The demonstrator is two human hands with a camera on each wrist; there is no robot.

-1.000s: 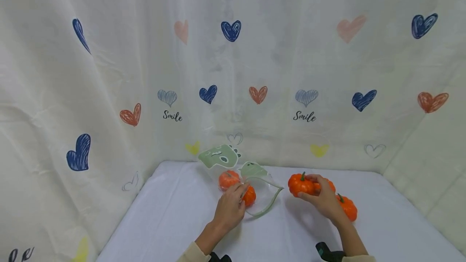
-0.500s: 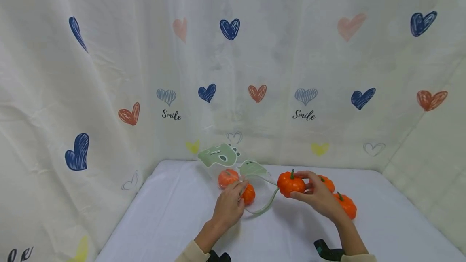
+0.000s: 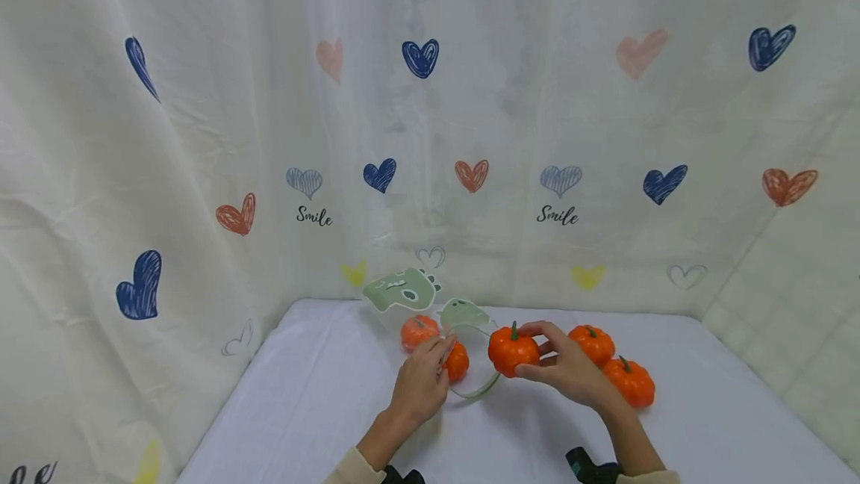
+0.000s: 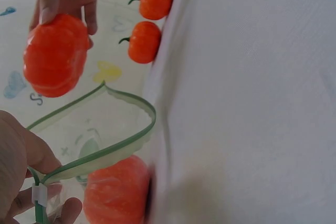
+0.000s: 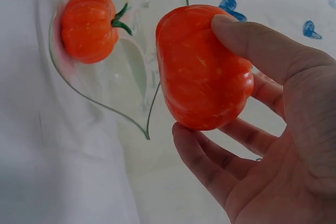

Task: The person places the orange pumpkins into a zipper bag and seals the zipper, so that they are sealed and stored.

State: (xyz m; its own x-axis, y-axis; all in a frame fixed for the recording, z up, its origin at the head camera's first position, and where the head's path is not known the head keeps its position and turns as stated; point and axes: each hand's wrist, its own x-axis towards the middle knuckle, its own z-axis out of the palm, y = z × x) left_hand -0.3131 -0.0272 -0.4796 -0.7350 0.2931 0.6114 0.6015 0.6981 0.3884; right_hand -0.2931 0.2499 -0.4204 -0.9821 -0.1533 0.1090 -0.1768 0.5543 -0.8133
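Note:
My left hand (image 3: pixel 422 381) pinches the green zip edge of a clear plastic zip bag (image 3: pixel 402 290) with a green cartoon print, near its white slider (image 4: pixel 39 194) in the left wrist view. The bag's mouth gapes toward the right. Inside it lie two orange mini pumpkins, one at the back (image 3: pixel 418 332) and one nearer (image 3: pixel 457 362), partly behind the left fingers. My right hand (image 3: pixel 566 366) holds another orange pumpkin (image 3: pixel 513 351) between thumb and fingers, its green stem upward, right by the bag's mouth. In the head view it overlaps the zip edge.
Two more orange pumpkins, a farther one (image 3: pixel 592 345) and a nearer one (image 3: pixel 630 382), sit on the white-covered table (image 3: pixel 282 409) to the right of my right hand. Behind the table hangs a pale curtain (image 3: pixel 510 118) printed with hearts.
My right hand has carried its pumpkin leftward, away from the other two pumpkins, up to the bag's mouth. The left hand keeps its hold on the bag.

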